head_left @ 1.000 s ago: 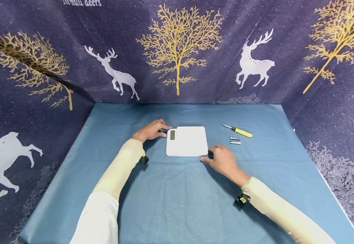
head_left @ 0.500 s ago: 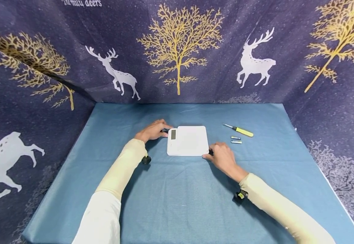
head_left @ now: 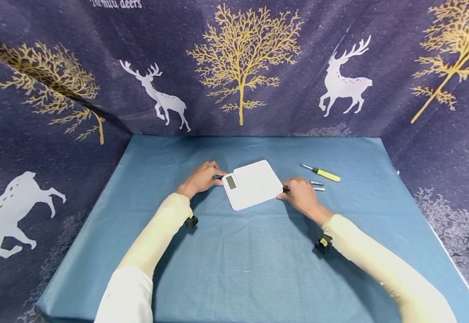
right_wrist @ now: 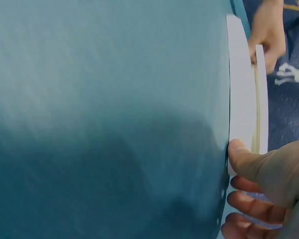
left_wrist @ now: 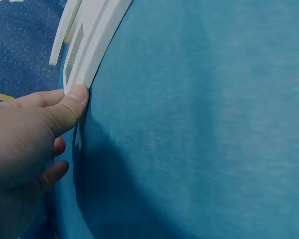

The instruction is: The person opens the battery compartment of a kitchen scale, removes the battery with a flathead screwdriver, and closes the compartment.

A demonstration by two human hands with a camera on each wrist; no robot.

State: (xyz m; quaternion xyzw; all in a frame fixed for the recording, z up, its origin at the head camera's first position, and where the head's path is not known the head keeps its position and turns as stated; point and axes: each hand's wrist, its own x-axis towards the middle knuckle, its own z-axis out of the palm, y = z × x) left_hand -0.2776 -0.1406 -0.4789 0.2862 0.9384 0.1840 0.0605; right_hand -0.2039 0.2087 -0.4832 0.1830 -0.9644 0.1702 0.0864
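A white kitchen scale (head_left: 254,185) with a small grey display lies turned at an angle on the blue cloth. My left hand (head_left: 203,177) grips its display-side corner; in the left wrist view the thumb of the left hand (left_wrist: 32,129) presses the near edge of the scale (left_wrist: 97,42). At the opposite end, my right hand (head_left: 302,196) pinches the right corner. The right wrist view has the thumb of the right hand (right_wrist: 274,174) on the side wall of the scale (right_wrist: 241,89), other fingers curled below it.
A yellow-handled screwdriver (head_left: 326,174) lies to the right, behind my right hand. Two small batteries (head_left: 317,183) sit beside that hand, the nearer one partly covered by it. A blue cloth (head_left: 234,278) covers the table; patterned curtains (head_left: 274,112) hang at the back and sides.
The scale has rotated counterclockwise, its right end swinging away from me. My right hand has moved forward with it, close to the batteries. The head view has shifted slightly.
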